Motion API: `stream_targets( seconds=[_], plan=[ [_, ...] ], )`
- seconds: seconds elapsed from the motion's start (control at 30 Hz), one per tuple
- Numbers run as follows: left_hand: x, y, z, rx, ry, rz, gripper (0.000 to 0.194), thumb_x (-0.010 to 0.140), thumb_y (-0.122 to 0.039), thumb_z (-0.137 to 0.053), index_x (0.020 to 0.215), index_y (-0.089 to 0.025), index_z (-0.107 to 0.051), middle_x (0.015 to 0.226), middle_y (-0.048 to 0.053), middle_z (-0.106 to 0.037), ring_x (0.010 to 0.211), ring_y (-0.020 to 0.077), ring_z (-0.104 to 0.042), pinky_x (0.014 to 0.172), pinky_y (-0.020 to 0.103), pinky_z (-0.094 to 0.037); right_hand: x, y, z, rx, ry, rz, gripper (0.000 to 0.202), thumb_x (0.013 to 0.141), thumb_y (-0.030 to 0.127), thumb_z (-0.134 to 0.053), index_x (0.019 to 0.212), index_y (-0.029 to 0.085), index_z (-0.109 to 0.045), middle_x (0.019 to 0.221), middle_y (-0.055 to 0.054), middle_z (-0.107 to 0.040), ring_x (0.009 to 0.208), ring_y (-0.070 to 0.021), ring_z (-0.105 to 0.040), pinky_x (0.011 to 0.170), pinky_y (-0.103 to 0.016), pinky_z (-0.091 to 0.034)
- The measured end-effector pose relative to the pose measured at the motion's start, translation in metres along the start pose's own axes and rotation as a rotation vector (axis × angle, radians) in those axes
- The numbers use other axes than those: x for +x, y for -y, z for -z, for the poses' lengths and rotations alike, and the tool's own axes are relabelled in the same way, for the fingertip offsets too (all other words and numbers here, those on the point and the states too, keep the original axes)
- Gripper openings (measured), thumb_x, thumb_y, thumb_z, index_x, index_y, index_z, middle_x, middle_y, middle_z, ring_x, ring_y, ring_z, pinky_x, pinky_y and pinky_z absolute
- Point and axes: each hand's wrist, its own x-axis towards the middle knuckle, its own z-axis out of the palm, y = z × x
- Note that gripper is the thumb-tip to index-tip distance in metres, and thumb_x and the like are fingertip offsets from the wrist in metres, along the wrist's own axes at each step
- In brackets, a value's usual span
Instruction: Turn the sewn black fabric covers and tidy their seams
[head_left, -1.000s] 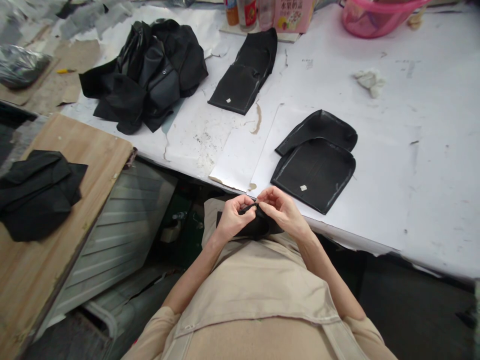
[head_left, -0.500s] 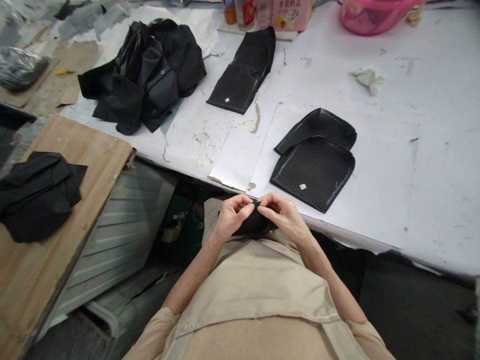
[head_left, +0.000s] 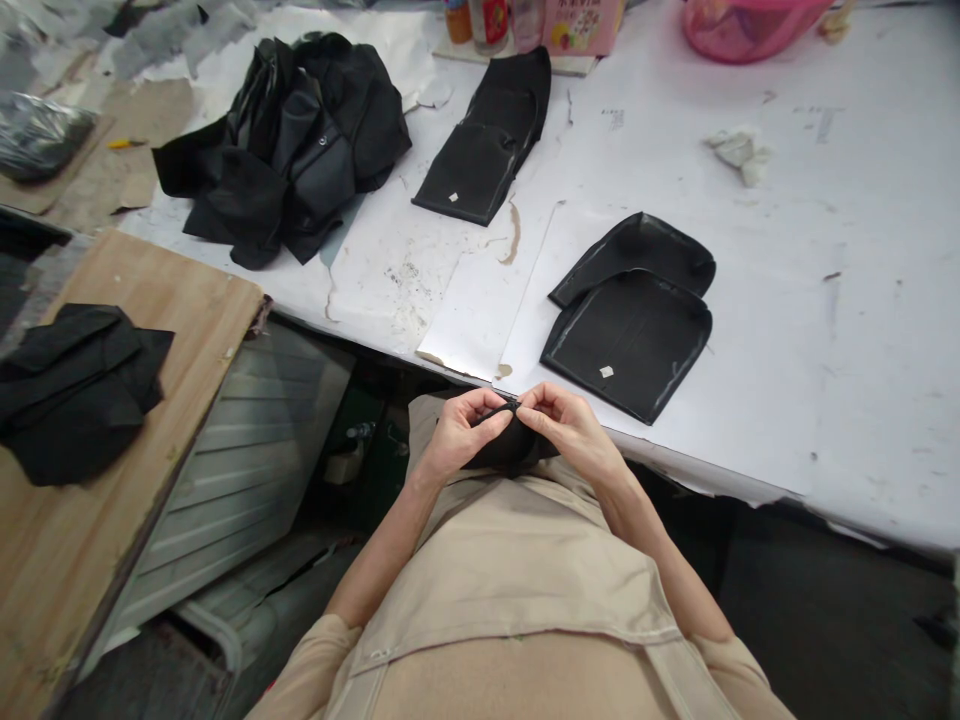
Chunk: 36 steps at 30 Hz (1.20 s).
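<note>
Head camera: the left hand and the right hand meet just off the near edge of the bench, thumbs and fingertips almost touching. Each grip is nearly closed, pinching the upper edge of a black piece between thumb and fingers. That piece hangs below the fingertips, over the lap of the beige apron; the hands hide part of it.

On the bench, to the right beyond the hands, lie black panels, overlapping, the nearer one bearing a small white tag. Farther back are another black panel and a heap of black material. At left, a folded black bundle rests on a wooden board.
</note>
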Motion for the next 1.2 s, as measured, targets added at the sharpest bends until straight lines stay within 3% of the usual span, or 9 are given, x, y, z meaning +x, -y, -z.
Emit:
stream_targets(
  seconds=[0.2,0.4,0.53,0.67,0.97,1.2],
  plan=[
    [0.002,-0.016,0.006,0.018,0.145,0.059,0.025,0.08,-0.036,-0.073,0.078,-0.014,-0.062,0.07,-0.002,-0.055,0.062,0.0086,-0.047,0.058,0.02,-0.038,0.001,0.002,-0.003,-0.158,-0.021,0.064,0.02,0.086,0.036,-0.066,0.079,0.018,-0.059,0.076,0.0,-0.058,0.072,-0.0143,-0.051,0.066,-0.027,-0.041],
    [0.003,-0.022,0.016,-0.021,0.17,0.096,0.036,0.077,-0.043,-0.075,0.07,-0.015,-0.053,0.063,-0.004,-0.045,0.056,0.0074,-0.039,0.052,0.02,-0.03,0.004,0.006,-0.009,-0.284,-0.034,0.257,0.01,0.087,0.024,-0.063,0.08,0.021,-0.056,0.092,-0.004,-0.064,0.091,-0.0192,-0.06,0.084,-0.032,-0.046],
    [0.001,-0.016,0.028,-0.096,0.084,0.015,0.032,0.08,-0.039,-0.073,0.07,-0.016,-0.053,0.066,-0.003,-0.046,0.058,0.0081,-0.04,0.053,0.02,-0.031,0.002,-0.001,-0.005,-0.419,-0.092,0.35,0.01,0.084,0.014,-0.061,0.082,0.022,-0.056,0.11,-0.007,-0.063,0.107,-0.0222,-0.059,0.096,-0.038,-0.043],
    [0.0,-0.013,0.035,-0.161,0.025,-0.059,0.029,0.083,-0.035,-0.069,0.068,-0.016,-0.052,0.066,-0.003,-0.044,0.058,0.008,-0.038,0.054,0.021,-0.03,0.0,-0.009,0.0,-0.446,-0.126,0.351,0.007,0.087,0.017,-0.06,0.084,0.022,-0.061,0.119,-0.01,-0.062,0.116,-0.024,-0.057,0.101,-0.04,-0.04],
    [-0.001,-0.011,0.037,-0.187,-0.113,-0.046,0.037,0.077,-0.04,-0.071,0.062,-0.016,-0.047,0.063,-0.003,-0.041,0.056,0.008,-0.035,0.052,0.021,-0.029,0.0,-0.01,0.0,-0.177,-0.143,0.204,0.028,0.093,0.035,-0.058,0.069,0.02,-0.054,0.111,-0.008,-0.068,0.102,-0.0231,-0.061,0.094,-0.036,-0.041],
    [-0.003,-0.01,0.035,-0.085,-0.171,-0.039,0.037,0.078,-0.043,-0.065,0.059,-0.017,-0.046,0.061,-0.003,-0.04,0.055,0.0088,-0.033,0.052,0.022,-0.029,0.003,-0.016,-0.003,-0.115,-0.225,0.238,0.029,0.092,0.038,-0.058,0.07,0.021,-0.049,0.088,-0.003,-0.061,0.086,-0.0194,-0.056,0.08,-0.031,-0.041]
  ],
)
